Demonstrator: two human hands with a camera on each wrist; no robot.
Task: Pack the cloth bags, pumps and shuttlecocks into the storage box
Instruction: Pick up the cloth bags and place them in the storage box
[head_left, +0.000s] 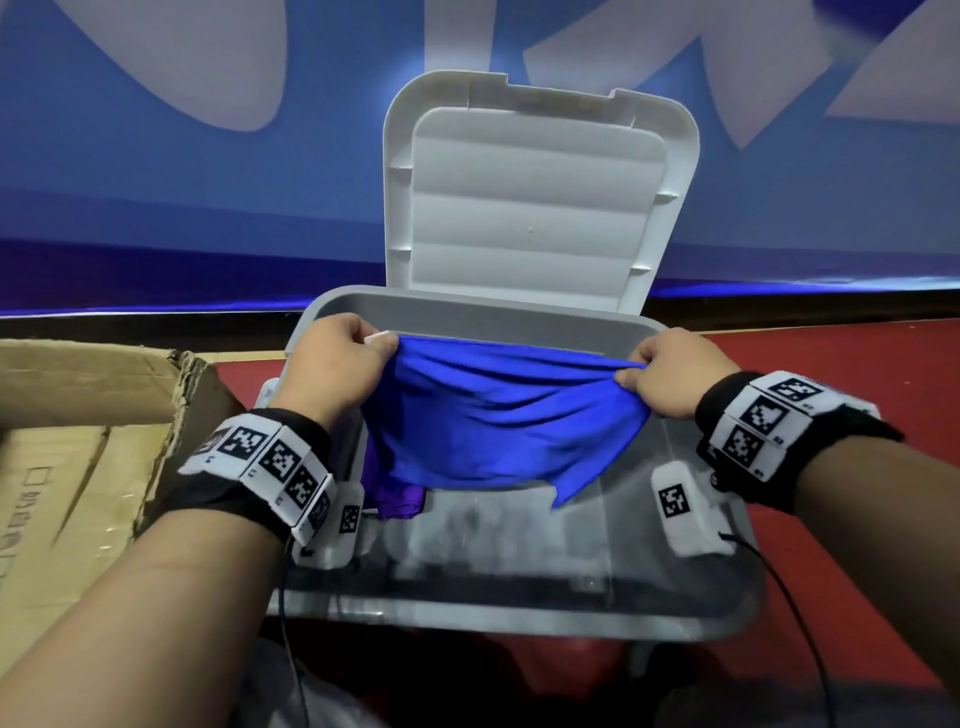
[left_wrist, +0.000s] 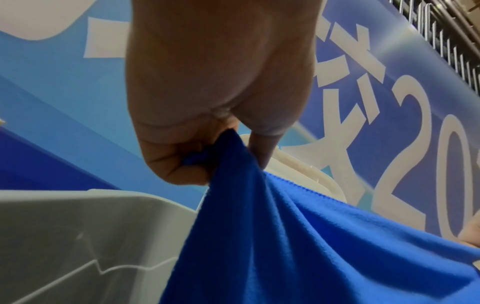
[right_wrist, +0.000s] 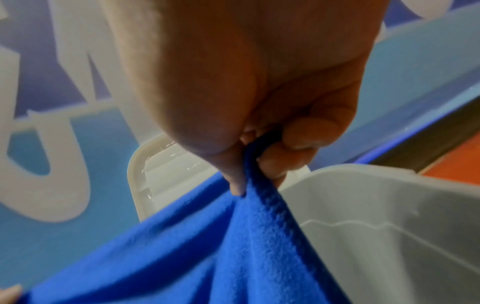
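Observation:
A blue cloth bag hangs stretched over the open grey storage box. My left hand grips its left top corner, and my right hand pinches its right top corner. In the left wrist view the curled fingers bunch the blue cloth bag. The right wrist view shows thumb and fingers pinching the blue cloth bag beside the box wall. A purple cloth lies inside the box below the bag. The white lid stands upright behind.
An open cardboard carton sits left of the box. The floor is red. A blue banner wall with white lettering rises behind the box.

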